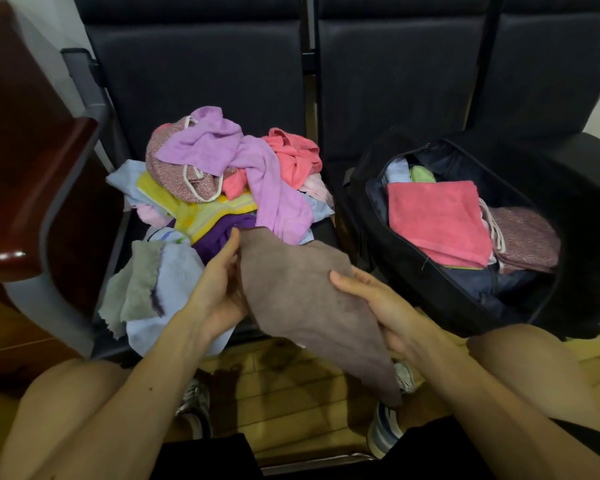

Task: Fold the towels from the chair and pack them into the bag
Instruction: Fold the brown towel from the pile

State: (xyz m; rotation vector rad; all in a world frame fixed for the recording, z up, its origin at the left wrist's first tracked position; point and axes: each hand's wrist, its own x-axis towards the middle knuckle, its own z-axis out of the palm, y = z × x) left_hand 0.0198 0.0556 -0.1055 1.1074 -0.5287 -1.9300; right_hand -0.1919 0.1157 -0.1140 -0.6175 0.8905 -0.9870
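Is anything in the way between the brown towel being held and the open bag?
Nothing visible does. The left hand and right hand hold the brown towel beside the bag, which lies open; a folded pink towel sits inside.

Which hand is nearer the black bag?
Right. Both hold the brown towel; the right hand is beside the black bag, the left hand farther off by the pile.

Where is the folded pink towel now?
In the head view, the folded pink towel lies at the right, on top inside the open black bag, beside a mauve patterned towel.
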